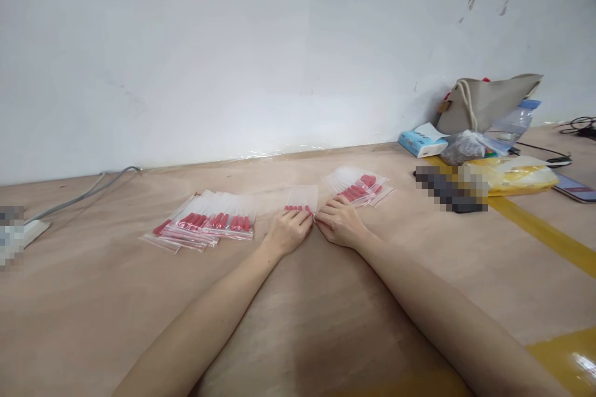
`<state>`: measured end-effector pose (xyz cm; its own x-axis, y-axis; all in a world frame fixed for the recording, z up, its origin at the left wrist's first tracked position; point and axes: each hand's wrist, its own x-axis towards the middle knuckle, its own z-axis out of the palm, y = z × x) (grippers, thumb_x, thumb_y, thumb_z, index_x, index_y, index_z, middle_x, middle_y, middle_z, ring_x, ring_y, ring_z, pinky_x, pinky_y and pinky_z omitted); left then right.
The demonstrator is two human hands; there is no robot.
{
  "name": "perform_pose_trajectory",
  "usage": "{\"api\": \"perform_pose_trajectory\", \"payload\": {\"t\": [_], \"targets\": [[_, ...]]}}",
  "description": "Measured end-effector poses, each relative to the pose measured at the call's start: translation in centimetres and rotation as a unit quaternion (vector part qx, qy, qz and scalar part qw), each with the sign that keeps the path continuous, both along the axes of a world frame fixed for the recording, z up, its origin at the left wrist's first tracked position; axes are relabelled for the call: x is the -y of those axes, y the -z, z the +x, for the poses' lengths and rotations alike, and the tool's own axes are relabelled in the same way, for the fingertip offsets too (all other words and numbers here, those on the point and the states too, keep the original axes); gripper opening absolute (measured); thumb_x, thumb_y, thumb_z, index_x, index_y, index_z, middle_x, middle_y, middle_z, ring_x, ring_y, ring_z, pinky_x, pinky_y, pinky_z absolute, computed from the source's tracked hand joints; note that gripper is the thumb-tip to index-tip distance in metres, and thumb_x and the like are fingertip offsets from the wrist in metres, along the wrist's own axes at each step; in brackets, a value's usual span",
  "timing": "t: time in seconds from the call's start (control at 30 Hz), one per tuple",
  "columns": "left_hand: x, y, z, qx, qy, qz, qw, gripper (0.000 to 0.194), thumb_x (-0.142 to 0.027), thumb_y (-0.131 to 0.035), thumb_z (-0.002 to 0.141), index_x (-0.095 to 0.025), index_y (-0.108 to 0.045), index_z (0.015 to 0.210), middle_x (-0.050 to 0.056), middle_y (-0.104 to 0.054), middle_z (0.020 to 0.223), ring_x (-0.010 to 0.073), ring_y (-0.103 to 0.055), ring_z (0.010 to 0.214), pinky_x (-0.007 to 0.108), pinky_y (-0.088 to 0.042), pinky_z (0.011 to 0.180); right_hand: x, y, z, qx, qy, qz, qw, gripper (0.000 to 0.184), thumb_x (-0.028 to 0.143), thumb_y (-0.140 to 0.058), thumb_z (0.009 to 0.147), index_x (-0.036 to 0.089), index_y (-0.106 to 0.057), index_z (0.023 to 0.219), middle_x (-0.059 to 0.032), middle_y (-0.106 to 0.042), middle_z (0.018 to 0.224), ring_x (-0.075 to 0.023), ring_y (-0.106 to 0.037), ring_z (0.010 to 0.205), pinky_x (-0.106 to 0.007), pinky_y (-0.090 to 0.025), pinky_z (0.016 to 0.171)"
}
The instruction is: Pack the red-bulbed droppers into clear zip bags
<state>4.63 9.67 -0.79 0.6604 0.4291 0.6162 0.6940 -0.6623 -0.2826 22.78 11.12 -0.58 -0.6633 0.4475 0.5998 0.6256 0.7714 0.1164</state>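
Note:
A small clear zip bag [302, 196] with several red pieces in a row lies flat in front of me on the wooden surface. My left hand [291, 231] is closed over its near edge and hides part of it. At the bag's near right corner, the fingertips of my right hand [341, 223] pinch the edge, close beside the left hand. To the left, several similar bags [216, 218] with red pieces overlap in a spread pile. Just beyond my right hand is a smaller pile of such bags [357, 186]. What the red pieces are I cannot make out.
A white wall [209, 62] rises behind the wooden surface [116, 310]. At the right are a blue tissue pack [423, 141], a grey bag [496, 99], a yellow-and-white package [516, 175], a phone [575, 187] and yellow tape [544, 232]. A grey cable [84, 191] runs along the left.

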Motion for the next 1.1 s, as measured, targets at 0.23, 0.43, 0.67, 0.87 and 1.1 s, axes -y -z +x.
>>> {"api": "perform_pose_trajectory", "payload": {"t": [0.23, 0.43, 0.67, 0.87, 1.1], "targets": [[0.2, -0.5, -0.1, -0.010, 0.008, 0.031, 0.999, 0.021, -0.015, -0.044, 0.085, -0.015, -0.061, 0.072, 0.004, -0.064, 0.069, 0.0157, -0.060, 0.065, 0.028, -0.044, 0.061, 0.4, -0.1, -0.5, -0.008, -0.014, 0.029, 0.999, 0.022, 0.017, -0.043, 0.083, 0.018, -0.062, 0.074, -0.0034, -0.063, 0.071, -0.0147, -0.047, 0.072, -0.032, -0.027, 0.076], [0.5, -0.8, -1.3, -0.011, 0.018, 0.058, 0.998, 0.018, -0.015, -0.047, 0.085, -0.015, -0.060, 0.073, 0.003, -0.064, 0.070, 0.0148, -0.061, 0.067, 0.025, -0.042, 0.059, 0.5, -0.3, -0.3, -0.036, -0.013, 0.031, 0.999, 0.020, 0.016, -0.044, 0.082, 0.018, -0.062, 0.072, -0.0017, -0.063, 0.069, -0.0132, -0.047, 0.070, -0.032, -0.026, 0.075], [1.0, -1.2, -3.0, -0.028, 0.037, 0.077, 0.996, 0.015, -0.015, -0.049, 0.084, -0.015, -0.061, 0.075, 0.003, -0.066, 0.075, 0.0146, -0.061, 0.069, 0.026, -0.043, 0.063, 0.6, -0.3, -0.1, -0.069, -0.011, 0.002, 0.998, 0.019, 0.016, -0.046, 0.083, 0.019, -0.062, 0.074, 0.0000, -0.065, 0.070, -0.0123, -0.050, 0.071, -0.032, -0.025, 0.075], [0.9, -1.1, -2.9, -0.021, 0.046, 0.092, 0.995, 0.010, -0.013, -0.052, 0.083, -0.014, -0.060, 0.079, 0.003, -0.067, 0.079, 0.0155, -0.062, 0.072, 0.027, -0.044, 0.063, 0.7, -0.2, -0.2, -0.070, 0.000, 0.017, 0.997, 0.018, 0.019, -0.046, 0.083, 0.020, -0.062, 0.078, -0.0004, -0.065, 0.074, -0.0129, -0.050, 0.073, -0.033, -0.025, 0.077], [0.7, -1.2, -2.6, -0.019, 0.065, 0.095, 0.993, 0.009, -0.013, -0.052, 0.083, -0.014, -0.060, 0.082, 0.005, -0.068, 0.082, 0.0165, -0.063, 0.075, 0.027, -0.046, 0.063, 0.8, 0.1, -2.1, -0.051, 0.001, 0.087, 0.995, 0.021, 0.017, -0.044, 0.084, 0.020, -0.062, 0.075, -0.0008, -0.066, 0.078, -0.0125, -0.048, 0.072, -0.032, -0.026, 0.075]]}}
